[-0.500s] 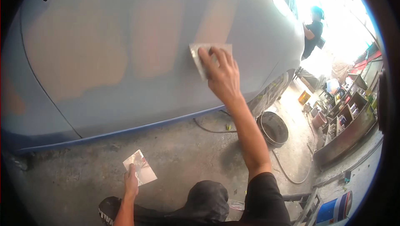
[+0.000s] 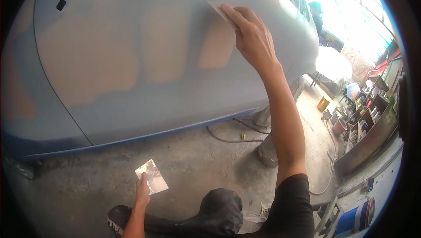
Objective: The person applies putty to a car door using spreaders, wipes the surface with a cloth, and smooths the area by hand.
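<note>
A grey car side panel [image 2: 184, 100] fills the far side, bearing several dull orange-tan filler patches. My right hand [image 2: 255, 38] is closed on a thin, flat putty spreader [image 2: 219, 12], tilted with its edge at the top of the rightmost patch [image 2: 215, 51]. Part of that spreader is hidden by my fingers. Low over the floor, my left hand [image 2: 142, 190] pinches a square, pale metal-looking putty spreader [image 2: 157, 182] with the thumb on top. Light smears, perhaps filler, show on its face.
Behind my right forearm stands a dark bucket [image 2: 266, 153], partly hidden. A hose [image 2: 234, 140] lies on the concrete floor near the car's blue sill. To the right are shelves with cans [image 2: 370, 119] and a blue-white-red drum [image 2: 351, 220]. Someone [image 2: 316, 15] stands far back.
My right hand has moved up with its spreader, now steeper, and the rightmost patch reaches lower on the panel. My left hand keeps its hold. The view has shifted slightly.
</note>
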`<move>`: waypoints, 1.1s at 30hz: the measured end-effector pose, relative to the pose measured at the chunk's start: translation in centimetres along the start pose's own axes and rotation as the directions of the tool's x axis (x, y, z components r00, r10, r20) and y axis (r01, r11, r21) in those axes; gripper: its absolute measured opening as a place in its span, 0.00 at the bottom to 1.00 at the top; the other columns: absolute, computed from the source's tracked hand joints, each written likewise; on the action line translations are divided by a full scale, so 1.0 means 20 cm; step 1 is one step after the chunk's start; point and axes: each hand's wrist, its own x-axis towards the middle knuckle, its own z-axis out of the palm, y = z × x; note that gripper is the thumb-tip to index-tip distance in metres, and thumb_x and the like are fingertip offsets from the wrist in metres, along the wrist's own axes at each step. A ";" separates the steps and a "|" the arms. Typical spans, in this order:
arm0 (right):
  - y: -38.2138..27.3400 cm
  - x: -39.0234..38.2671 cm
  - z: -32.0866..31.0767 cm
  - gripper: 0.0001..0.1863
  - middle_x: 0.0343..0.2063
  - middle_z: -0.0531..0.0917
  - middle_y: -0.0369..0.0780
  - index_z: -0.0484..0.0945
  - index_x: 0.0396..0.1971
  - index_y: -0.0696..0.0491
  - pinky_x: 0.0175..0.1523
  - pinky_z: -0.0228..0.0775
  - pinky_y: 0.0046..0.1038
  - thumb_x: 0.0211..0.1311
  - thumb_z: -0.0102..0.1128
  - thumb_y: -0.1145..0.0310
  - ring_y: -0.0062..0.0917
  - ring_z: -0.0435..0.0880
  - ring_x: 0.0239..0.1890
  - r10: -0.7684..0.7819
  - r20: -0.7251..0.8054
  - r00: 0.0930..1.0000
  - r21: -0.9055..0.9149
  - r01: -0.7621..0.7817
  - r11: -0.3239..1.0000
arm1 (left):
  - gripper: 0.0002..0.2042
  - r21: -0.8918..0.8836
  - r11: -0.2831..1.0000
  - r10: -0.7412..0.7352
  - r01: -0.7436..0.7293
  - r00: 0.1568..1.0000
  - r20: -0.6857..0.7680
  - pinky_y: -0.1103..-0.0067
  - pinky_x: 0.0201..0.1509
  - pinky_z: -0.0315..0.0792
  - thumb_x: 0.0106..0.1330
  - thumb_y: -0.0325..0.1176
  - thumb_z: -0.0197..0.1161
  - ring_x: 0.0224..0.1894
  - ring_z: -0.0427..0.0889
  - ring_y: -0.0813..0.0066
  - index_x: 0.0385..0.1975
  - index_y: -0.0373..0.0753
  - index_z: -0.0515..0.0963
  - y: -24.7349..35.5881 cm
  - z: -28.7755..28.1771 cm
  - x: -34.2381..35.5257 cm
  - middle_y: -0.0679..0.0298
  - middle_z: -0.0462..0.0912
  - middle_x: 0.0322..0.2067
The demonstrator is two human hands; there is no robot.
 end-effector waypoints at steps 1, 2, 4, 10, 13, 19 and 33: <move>0.01 0.03 0.00 0.27 0.47 0.82 0.40 0.80 0.56 0.40 0.51 0.75 0.37 0.60 0.54 0.82 0.37 0.82 0.47 -0.005 -0.004 1.000 0.000 0.005 1.000 | 0.27 -0.014 1.000 -0.026 0.026 1.000 -0.007 0.75 0.46 0.71 0.76 0.49 0.52 0.42 0.77 0.73 0.48 0.23 0.77 -0.01 0.00 0.01 0.57 0.81 0.41; 0.02 0.06 0.00 0.27 0.47 0.82 0.40 0.80 0.56 0.39 0.51 0.75 0.37 0.60 0.54 0.81 0.37 0.82 0.47 -0.011 -0.015 1.000 -0.035 0.011 0.999 | 0.27 -0.027 0.998 -0.052 0.051 0.999 -0.014 0.75 0.47 0.72 0.76 0.49 0.52 0.42 0.77 0.72 0.49 0.23 0.77 -0.02 -0.01 0.02 0.56 0.81 0.42; 0.06 0.09 -0.01 0.27 0.47 0.82 0.40 0.80 0.56 0.39 0.50 0.76 0.37 0.61 0.54 0.81 0.36 0.83 0.46 -0.015 -0.013 1.000 -0.081 0.014 0.997 | 0.27 -0.048 0.997 -0.057 0.058 0.998 0.015 0.75 0.49 0.71 0.76 0.49 0.52 0.44 0.78 0.72 0.50 0.22 0.76 -0.02 0.02 0.01 0.56 0.81 0.43; 0.12 0.14 0.02 0.27 0.46 0.82 0.38 0.81 0.56 0.38 0.49 0.76 0.35 0.61 0.53 0.81 0.35 0.82 0.46 -0.041 0.036 0.999 -0.048 0.042 0.998 | 0.27 -0.006 0.997 -0.080 0.079 0.997 -0.023 0.75 0.52 0.71 0.75 0.48 0.53 0.47 0.78 0.70 0.50 0.22 0.76 -0.11 -0.05 0.07 0.55 0.81 0.46; 0.13 0.12 0.02 0.28 0.45 0.81 0.37 0.81 0.56 0.37 0.48 0.76 0.35 0.59 0.54 0.81 0.35 0.82 0.45 -0.051 0.060 0.997 -0.046 0.053 0.997 | 0.26 -0.031 0.995 -0.092 0.093 0.995 0.031 0.75 0.51 0.71 0.75 0.49 0.53 0.47 0.78 0.71 0.50 0.24 0.77 -0.08 -0.03 0.05 0.55 0.81 0.46; 0.03 0.00 0.05 0.33 0.46 0.80 0.37 0.79 0.57 0.35 0.47 0.75 0.35 0.50 0.61 0.81 0.35 0.80 0.47 -0.089 0.062 0.994 -0.070 0.093 0.993 | 0.26 0.006 0.989 -0.151 0.151 0.988 0.036 0.75 0.51 0.71 0.76 0.48 0.53 0.46 0.78 0.73 0.51 0.25 0.77 -0.04 -0.03 0.05 0.57 0.81 0.46; -0.16 -0.71 0.34 0.33 0.45 0.77 0.39 0.76 0.60 0.40 0.49 0.72 0.41 0.51 0.57 0.81 0.34 0.77 0.50 -0.048 0.196 0.979 -0.040 0.057 0.998 | 0.26 -0.073 0.987 -0.141 0.145 0.988 0.055 0.75 0.52 0.72 0.76 0.47 0.52 0.47 0.79 0.72 0.52 0.24 0.76 -0.04 -0.02 0.05 0.57 0.81 0.47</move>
